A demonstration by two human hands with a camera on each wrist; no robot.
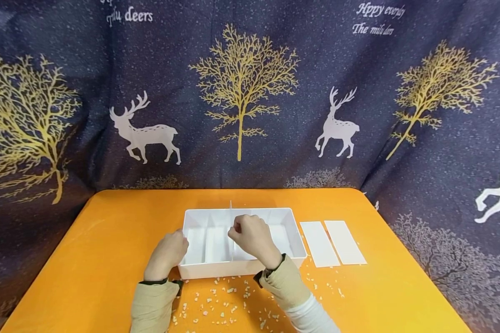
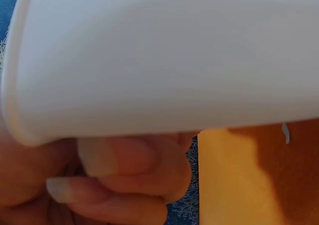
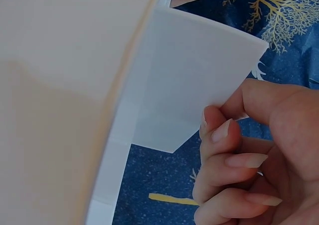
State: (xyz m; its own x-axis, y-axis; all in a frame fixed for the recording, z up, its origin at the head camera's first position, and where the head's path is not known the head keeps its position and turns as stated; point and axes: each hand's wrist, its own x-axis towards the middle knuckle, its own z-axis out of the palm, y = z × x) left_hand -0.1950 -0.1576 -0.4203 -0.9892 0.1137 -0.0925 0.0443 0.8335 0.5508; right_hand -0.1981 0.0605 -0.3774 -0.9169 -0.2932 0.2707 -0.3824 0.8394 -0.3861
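A white rectangular box [image 1: 216, 269] with dividers inside stands on the orange table. My left hand [image 1: 166, 254] grips its left end; in the left wrist view, curled fingers [image 2: 134, 158] lie against the box wall. Over the middle of the box, my right hand [image 1: 252, 236] pinches a thin white divider panel [image 3: 184, 70] between thumb and forefinger, the other fingers loosely curled. The panel stands upright across the box, and its far corner rises above the back rim. Its slanted edge shows in the right wrist view.
Two flat white panels, one nearer [image 1: 319, 244] and one farther right [image 1: 345, 242], lie beside the box. Small pale crumbs [image 1: 229, 290] are scattered across the orange table [image 1: 121, 231] in front. A dark curtain [image 1: 275, 175] with deer and trees hangs behind.
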